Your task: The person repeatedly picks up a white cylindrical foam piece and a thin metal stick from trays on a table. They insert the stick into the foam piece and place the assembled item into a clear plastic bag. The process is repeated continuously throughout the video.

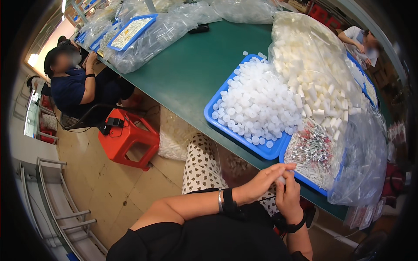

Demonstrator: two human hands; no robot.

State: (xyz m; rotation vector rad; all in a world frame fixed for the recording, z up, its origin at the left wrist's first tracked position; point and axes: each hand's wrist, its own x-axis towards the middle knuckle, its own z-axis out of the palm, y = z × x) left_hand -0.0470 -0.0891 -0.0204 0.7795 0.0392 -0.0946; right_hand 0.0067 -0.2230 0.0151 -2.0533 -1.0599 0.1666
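My left hand (262, 183) and my right hand (289, 196) meet at the table's near edge, fingers closed together. A small whitish piece (282, 179) shows between them, mostly covered by the fingers, so its kind is unclear. Just beyond the hands lies a blue tray (305, 177) of thin white sticks and small red-and-metal parts (311, 145). To its left, a larger blue tray (210, 114) bears a heap of translucent white round caps (257, 100). A big clear bag of cream-white foam-like cylinders (315, 65) spills out behind them.
The green table (174, 82) runs to the far left, with clear plastic bags (143, 54) and another blue tray (131, 32) on it. A red stool (130, 141) stands left of my legs. A seated person (72, 85) is at the left, another person (359, 41) far right.
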